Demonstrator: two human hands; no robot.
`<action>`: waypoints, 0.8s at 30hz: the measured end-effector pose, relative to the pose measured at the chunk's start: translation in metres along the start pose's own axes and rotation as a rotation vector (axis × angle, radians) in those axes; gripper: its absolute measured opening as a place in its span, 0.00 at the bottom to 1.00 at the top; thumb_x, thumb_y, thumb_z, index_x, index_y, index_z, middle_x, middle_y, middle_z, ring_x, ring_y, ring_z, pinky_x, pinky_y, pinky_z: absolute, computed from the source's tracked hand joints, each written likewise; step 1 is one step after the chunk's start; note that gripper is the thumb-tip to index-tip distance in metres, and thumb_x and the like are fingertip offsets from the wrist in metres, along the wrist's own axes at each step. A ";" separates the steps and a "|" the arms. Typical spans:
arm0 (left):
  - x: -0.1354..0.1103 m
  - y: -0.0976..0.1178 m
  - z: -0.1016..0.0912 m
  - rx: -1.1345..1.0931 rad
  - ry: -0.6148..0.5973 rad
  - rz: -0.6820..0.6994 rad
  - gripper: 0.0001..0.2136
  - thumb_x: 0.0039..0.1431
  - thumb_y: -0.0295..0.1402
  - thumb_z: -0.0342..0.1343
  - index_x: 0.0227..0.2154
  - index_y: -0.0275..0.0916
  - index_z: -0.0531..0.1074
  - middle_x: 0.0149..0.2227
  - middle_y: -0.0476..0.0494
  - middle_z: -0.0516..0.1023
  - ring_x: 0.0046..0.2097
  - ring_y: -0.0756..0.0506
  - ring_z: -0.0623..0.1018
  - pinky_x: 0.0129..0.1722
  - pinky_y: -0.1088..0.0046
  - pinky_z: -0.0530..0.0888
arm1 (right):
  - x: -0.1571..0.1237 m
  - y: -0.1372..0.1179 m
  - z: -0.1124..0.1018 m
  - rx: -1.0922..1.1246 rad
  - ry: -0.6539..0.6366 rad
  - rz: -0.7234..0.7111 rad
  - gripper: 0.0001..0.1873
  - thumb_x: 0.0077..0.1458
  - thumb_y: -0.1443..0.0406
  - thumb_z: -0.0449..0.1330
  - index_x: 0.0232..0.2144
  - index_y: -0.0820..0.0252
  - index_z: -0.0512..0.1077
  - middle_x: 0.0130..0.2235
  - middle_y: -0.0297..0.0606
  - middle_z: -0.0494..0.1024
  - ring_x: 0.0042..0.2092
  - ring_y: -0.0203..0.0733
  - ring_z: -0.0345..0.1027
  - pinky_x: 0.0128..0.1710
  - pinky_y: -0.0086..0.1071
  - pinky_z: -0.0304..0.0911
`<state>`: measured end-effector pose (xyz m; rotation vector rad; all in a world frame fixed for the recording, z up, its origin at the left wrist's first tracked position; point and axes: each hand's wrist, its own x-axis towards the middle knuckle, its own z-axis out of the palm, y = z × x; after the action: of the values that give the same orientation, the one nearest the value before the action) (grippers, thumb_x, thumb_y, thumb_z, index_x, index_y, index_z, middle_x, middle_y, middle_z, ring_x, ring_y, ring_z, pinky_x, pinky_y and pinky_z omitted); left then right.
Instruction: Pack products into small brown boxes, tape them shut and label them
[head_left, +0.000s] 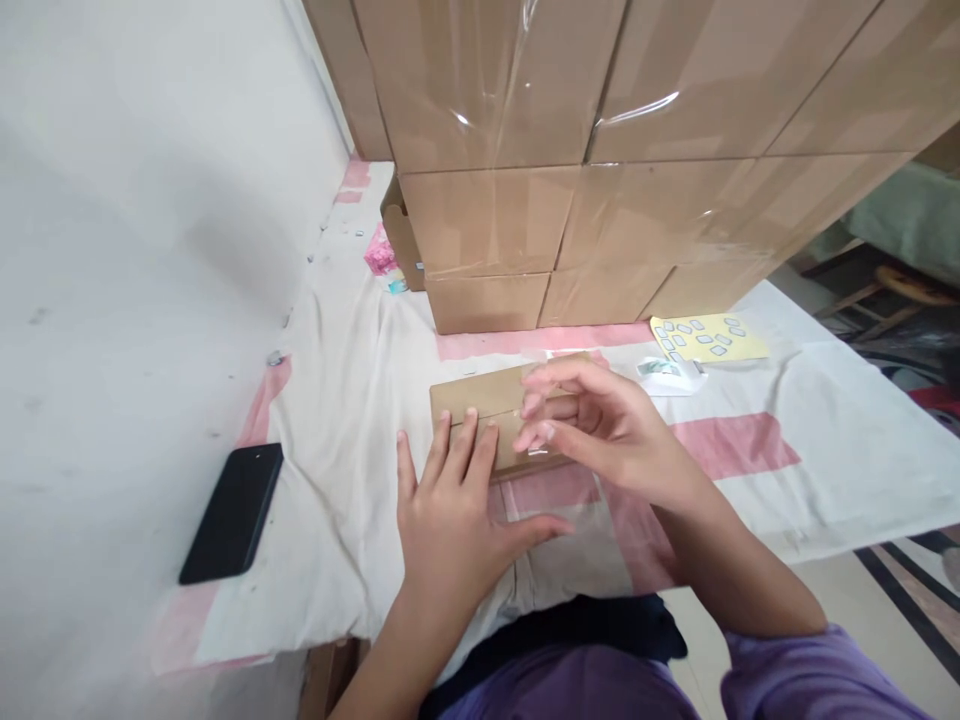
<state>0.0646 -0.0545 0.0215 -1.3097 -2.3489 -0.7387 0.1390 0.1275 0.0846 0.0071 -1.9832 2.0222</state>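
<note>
While labels (pixel 704 339) on a yellow sheet (pixel 742 350) beyond the right hand (pixel 619 430) are illegible, the small carton (pixel 496 394) lies beneath the left hand (pixel 450 515), fingers spread; curled right fingers hide part, their grip uncertain.

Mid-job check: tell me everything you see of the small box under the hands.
The small box is plain brown, apparently cardboard, and looks closed, with a thin seam running lengthwise across its top. It lies flat on the cloth, in front of the stacked cartons. The left hand rests spread fingertips on its top; the right hand covers its right part, contact unclear. A glossy patch there may be tape.
</note>
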 end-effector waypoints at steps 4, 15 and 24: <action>-0.004 -0.011 -0.004 -0.008 -0.063 0.074 0.50 0.47 0.71 0.51 0.65 0.40 0.62 0.64 0.31 0.70 0.66 0.27 0.67 0.71 0.42 0.44 | -0.004 0.001 -0.003 -0.048 0.021 -0.008 0.15 0.62 0.65 0.64 0.51 0.51 0.71 0.45 0.37 0.75 0.39 0.39 0.79 0.42 0.36 0.78; -0.003 0.021 0.016 0.073 0.066 -0.132 0.40 0.51 0.60 0.61 0.62 0.42 0.65 0.63 0.31 0.72 0.66 0.25 0.67 0.67 0.36 0.50 | -0.003 0.002 -0.002 -0.044 0.040 -0.038 0.16 0.62 0.65 0.64 0.52 0.51 0.71 0.45 0.37 0.76 0.41 0.40 0.79 0.46 0.38 0.78; -0.005 0.024 0.028 0.152 0.143 -0.158 0.28 0.59 0.48 0.62 0.58 0.40 0.69 0.60 0.38 0.76 0.63 0.32 0.71 0.67 0.49 0.56 | 0.016 0.005 -0.006 -0.064 0.106 0.034 0.13 0.60 0.61 0.66 0.46 0.54 0.73 0.41 0.36 0.78 0.36 0.40 0.80 0.39 0.35 0.78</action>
<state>0.0863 -0.0307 0.0026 -0.9845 -2.3598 -0.6611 0.1239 0.1373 0.0830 -0.1458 -1.9934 1.9362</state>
